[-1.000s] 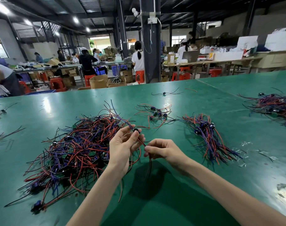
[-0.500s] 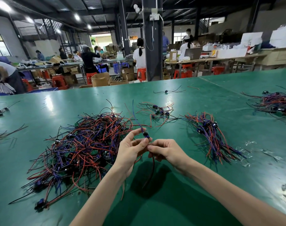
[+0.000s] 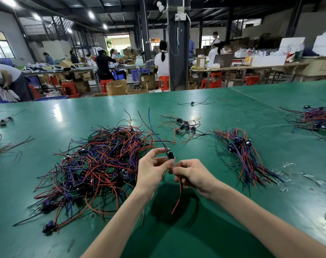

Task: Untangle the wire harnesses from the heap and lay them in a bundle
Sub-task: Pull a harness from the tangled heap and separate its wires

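A big tangled heap of red, blue and black wire harnesses (image 3: 95, 164) lies on the green table (image 3: 232, 211) to the left of my hands. My left hand (image 3: 151, 170) pinches the small dark connector of one wire harness (image 3: 170, 155) between thumb and fingertips, just above the table. Its blue wire rises up and away from it, and a red wire hangs down below. My right hand (image 3: 192, 175) pinches the harness's wires right under the connector. A laid-out bundle of harnesses (image 3: 246, 155) rests to the right.
A small loose group of harnesses (image 3: 182, 125) lies behind my hands, one single harness (image 3: 193, 103) further back, and another pile (image 3: 314, 120) at the far right. Stray wires (image 3: 0, 144) lie at the left edge. Clear plastic scraps (image 3: 292, 174) lie beside the bundle. People work at tables beyond.
My hands have come together and lifted the harness a little. The connector has turned up into my left fingertips, and my right hand has closed in on the wires beneath it.
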